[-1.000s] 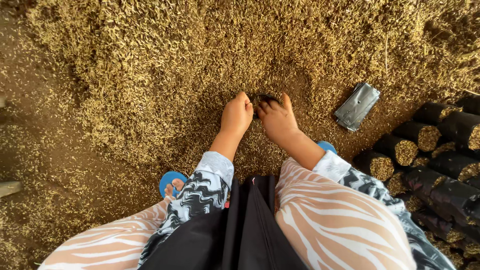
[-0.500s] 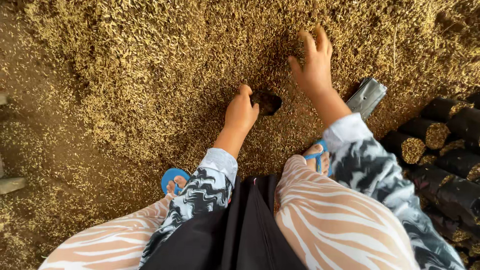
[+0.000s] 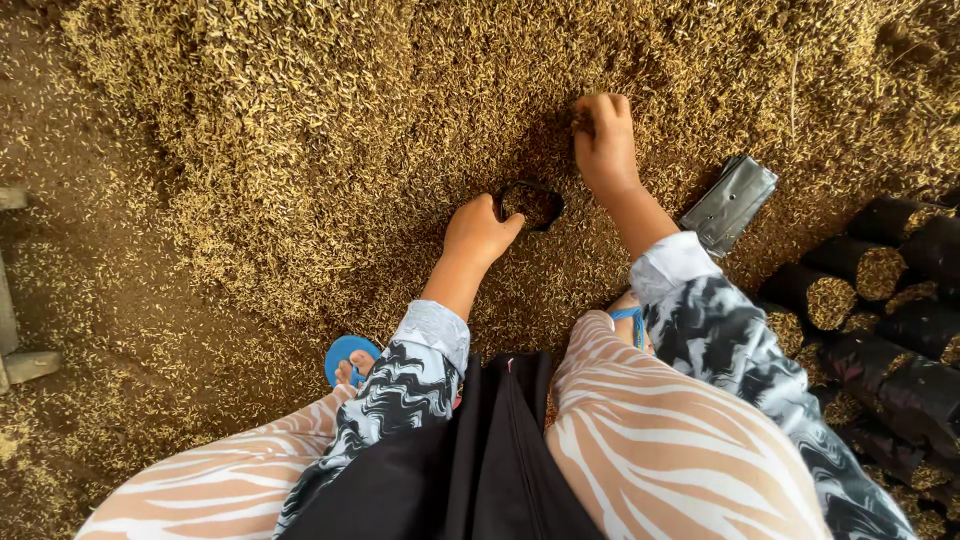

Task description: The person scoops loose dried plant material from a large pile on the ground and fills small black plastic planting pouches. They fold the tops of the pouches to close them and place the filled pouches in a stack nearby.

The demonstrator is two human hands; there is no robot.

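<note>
A wide heap of yellowish husk (image 3: 330, 130) covers the ground in front of me. My left hand (image 3: 478, 232) grips the rim of a small black bag (image 3: 531, 203) sunk in the husk, its mouth held wide. My right hand (image 3: 602, 140) lies a little beyond the bag, fingers curled down into the husk and closed around a handful. The bag's body is buried, so only its dark round mouth shows.
A flat stack of empty black bags (image 3: 729, 203) lies to the right of my right arm. Several filled black bags (image 3: 872, 270) are piled at the far right. My blue sandals (image 3: 348, 362) rest on the ground. A pale block (image 3: 28, 366) sits at the left edge.
My right hand left the bag's mouth, reached out over the heap with fingers spread, then curled down into the husk. My left hand stayed on the bag.
</note>
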